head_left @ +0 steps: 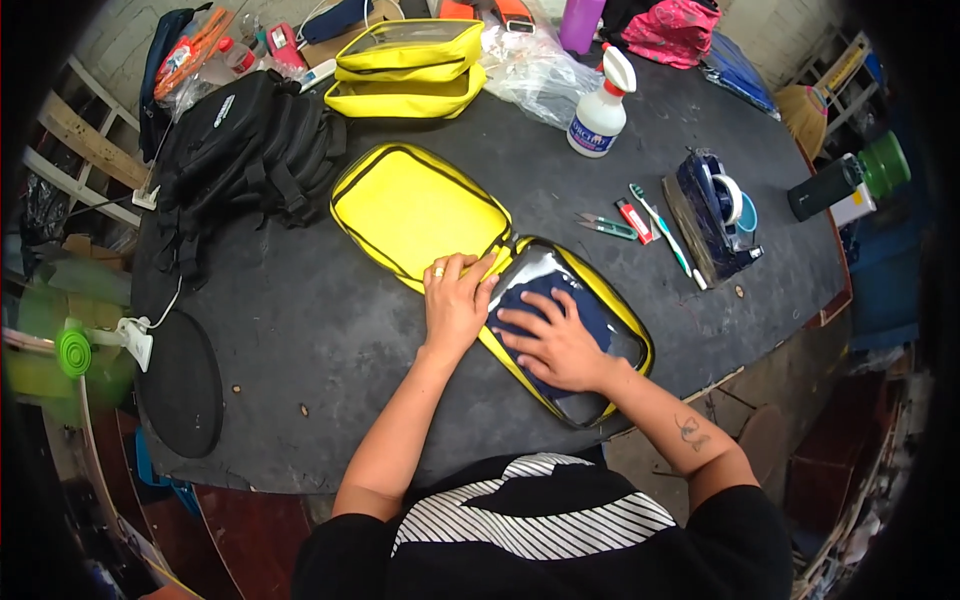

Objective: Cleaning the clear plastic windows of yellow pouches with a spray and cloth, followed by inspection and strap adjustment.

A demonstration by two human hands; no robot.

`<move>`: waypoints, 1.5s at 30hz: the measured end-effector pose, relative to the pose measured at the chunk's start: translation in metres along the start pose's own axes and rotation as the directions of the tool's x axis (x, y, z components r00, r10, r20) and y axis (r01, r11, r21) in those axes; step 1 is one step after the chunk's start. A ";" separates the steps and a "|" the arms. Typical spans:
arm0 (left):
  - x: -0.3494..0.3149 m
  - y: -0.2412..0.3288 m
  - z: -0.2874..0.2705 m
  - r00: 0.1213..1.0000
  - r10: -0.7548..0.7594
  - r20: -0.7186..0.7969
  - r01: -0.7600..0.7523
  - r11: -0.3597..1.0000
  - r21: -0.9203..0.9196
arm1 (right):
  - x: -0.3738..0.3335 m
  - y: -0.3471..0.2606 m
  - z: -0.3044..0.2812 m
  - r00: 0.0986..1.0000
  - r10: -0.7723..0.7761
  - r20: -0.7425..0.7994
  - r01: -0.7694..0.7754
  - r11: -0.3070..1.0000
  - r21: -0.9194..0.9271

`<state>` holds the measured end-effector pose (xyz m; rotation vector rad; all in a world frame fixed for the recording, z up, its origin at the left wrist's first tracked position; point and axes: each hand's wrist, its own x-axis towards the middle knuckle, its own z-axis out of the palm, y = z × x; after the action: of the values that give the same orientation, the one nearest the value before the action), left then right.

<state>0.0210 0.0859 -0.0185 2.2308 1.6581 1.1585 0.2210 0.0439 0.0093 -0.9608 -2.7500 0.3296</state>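
An unzipped yellow case lies spread on the dark table, its yellow panel (420, 210) at left and its clear-windowed half (597, 408) at right. My left hand (460, 300) is at the joint between the halves, fingers bent and closed on the yellow edge. With fingers spread, my right hand (560, 342) lies flat over the windowed half. Dark blue cloth (590, 312) shows around those fingers; whether it is under the clear sheet I cannot tell for sure. A dark zipper edge runs round both halves.
Thread snips (607, 227), a red-and-white small box (634, 220), a toothbrush (662, 225) and a tape dispenser (715, 215) lie at right. Farther back stand a spray bottle (598, 110) and another yellow case (405, 85). A black backpack (240, 150) and a clip fan (75, 345) are at left.
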 end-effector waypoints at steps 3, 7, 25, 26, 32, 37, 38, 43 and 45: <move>0.002 0.001 -0.001 1.000 -0.026 0.009 0.026 1.000 -0.004 | 0.033 -0.015 0.010 0.978 0.173 -0.117 -0.183 0.980 -0.078; 0.005 -0.002 -0.004 1.000 -0.006 -0.005 0.006 1.000 -0.019 | 0.019 -0.017 0.000 0.995 0.079 -0.065 -0.081 0.996 -0.035; 0.013 -0.018 -0.049 0.810 0.038 0.586 0.232 0.896 -0.379 | 0.030 -0.024 0.010 0.992 0.114 -0.063 -0.120 0.987 -0.105; 0.012 -0.019 -0.048 0.815 0.043 0.577 0.214 0.904 -0.370 | 0.032 -0.024 0.011 0.992 0.111 -0.064 -0.117 0.987 -0.106; 0.011 -0.023 -0.049 0.817 0.046 0.575 0.223 0.894 -0.389 | 0.033 -0.032 0.019 0.911 0.309 -0.274 -0.370 0.906 -0.207; 0.017 -0.025 -0.051 0.770 -0.006 0.638 0.326 0.863 -0.387 | 0.026 -0.027 0.019 0.833 0.476 -0.281 -0.548 0.779 -0.305; 0.018 -0.030 -0.051 0.763 0.005 0.646 0.332 0.854 -0.399 | 0.029 -0.026 0.019 0.863 0.412 -0.292 -0.483 0.842 -0.241; 0.017 -0.029 -0.046 0.783 0.000 0.622 0.322 0.855 -0.407 | 0.033 -0.023 0.019 0.906 0.298 -0.301 -0.352 0.925 -0.144; 0.016 -0.028 -0.045 0.804 0.010 0.594 0.298 0.858 -0.418 | 0.033 -0.026 0.014 0.963 0.204 -0.179 -0.220 0.973 -0.076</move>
<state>-0.0273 0.0958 0.0060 1.8167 1.0992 0.6496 0.1767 0.0427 0.0070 -1.2508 -2.5333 0.1428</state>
